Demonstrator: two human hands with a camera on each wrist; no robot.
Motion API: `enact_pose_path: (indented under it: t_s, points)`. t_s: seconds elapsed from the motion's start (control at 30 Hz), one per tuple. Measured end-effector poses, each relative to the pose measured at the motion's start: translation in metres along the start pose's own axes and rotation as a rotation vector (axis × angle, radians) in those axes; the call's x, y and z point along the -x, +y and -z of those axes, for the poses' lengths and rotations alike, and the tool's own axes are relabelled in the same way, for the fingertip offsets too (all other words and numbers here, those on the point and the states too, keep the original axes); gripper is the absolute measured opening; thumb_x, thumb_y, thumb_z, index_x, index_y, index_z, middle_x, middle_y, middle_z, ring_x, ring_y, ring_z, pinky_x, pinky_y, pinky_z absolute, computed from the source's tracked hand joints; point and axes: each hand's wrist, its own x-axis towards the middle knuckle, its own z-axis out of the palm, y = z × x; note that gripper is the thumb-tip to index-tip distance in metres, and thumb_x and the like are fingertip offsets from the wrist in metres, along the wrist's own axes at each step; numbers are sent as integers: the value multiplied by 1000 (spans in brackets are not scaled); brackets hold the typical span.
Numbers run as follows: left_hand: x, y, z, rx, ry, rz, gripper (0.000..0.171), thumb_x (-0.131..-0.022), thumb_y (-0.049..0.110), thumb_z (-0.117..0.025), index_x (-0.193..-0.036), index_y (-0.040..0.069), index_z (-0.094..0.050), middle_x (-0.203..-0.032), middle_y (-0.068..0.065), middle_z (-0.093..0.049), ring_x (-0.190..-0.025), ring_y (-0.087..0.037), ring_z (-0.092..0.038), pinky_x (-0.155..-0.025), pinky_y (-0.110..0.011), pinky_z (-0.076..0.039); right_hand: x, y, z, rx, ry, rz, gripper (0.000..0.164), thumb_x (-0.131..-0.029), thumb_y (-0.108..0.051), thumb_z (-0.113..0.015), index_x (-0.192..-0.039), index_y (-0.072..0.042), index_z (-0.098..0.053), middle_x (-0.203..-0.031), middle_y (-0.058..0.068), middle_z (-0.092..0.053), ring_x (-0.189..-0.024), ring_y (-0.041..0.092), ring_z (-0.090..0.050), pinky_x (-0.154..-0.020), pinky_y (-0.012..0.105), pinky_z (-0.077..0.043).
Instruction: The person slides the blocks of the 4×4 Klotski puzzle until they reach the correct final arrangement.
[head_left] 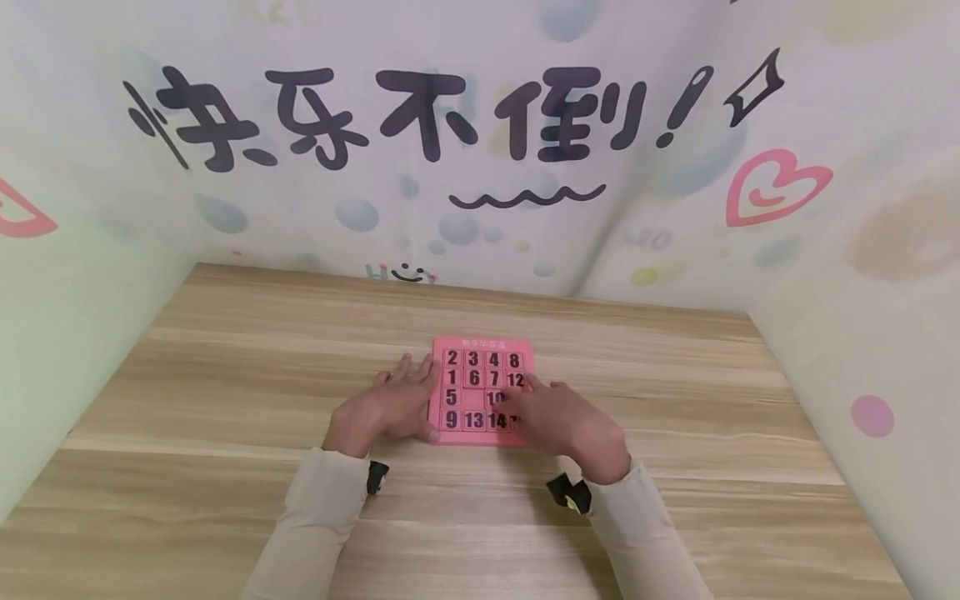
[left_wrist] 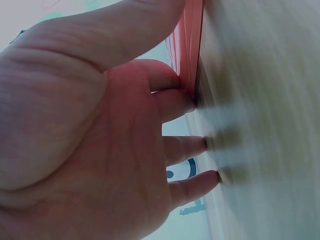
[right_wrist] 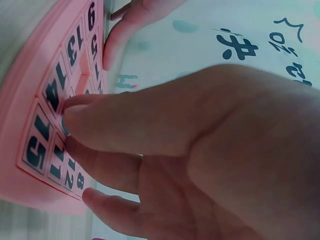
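Note:
A pink number sliding puzzle lies flat on the wooden table, with black numerals on its square tiles. A gap stands in its third row between tile 5 and tile 10. My left hand rests at the puzzle's left side, its thumb by the lower left corner. In the left wrist view, its fairly straight fingers reach the puzzle's edge and the tabletop. My right hand lies over the right side, with fingertips touching tiles around 10. It partly covers tile 15, which the right wrist view shows.
The wooden table spreads around the puzzle on all sides. Behind it rises a pale backdrop with large black characters and bubble prints. Small black devices, such as the right one, sit at both wrists.

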Motion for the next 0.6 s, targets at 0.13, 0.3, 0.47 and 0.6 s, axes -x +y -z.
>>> enact_pose_path:
  t_s: [0.13,0.3,0.47,0.6]
  points:
    - [1,0,1,-2,3,2,102,-86,31,-76,-158,1,-10,-165,-15,-1,-151,-42,8,-121,-62,-3,-1,-2,-1,35,1,8,43,-103,-11,-43,-142,-25,-57,-156,2,-42,-148,34,-29,-116,56,-31]
    - [1,0,1,-1,-3,1,101,-86,30,-75,-158,0,-10,-166,-16,-1,-151,-42,7,-121,-62,-4,-1,-3,-1,66,19,33,42,-101,-10,-46,-139,-23,-60,-153,3,-46,-147,35,-32,-115,57,-33]
    - [1,-1,1,-6,-3,-3,102,-86,30,-76,-158,0,-10,-166,-16,-1,-151,-42,7,-121,-63,-4,-1,-3,0,71,34,43,42,-100,-9,-47,-137,-22,-62,-153,3,-47,-147,35,-32,-115,57,-33]
    - [0,-1,1,-10,-9,-2,102,-86,31,-75,-158,1,-9,-166,-15,0,-151,-42,8,-121,-62,-3,-2,-4,-1,63,33,30,42,-101,-9,-47,-138,-24,-62,-153,2,-46,-147,35,-31,-116,56,-32]
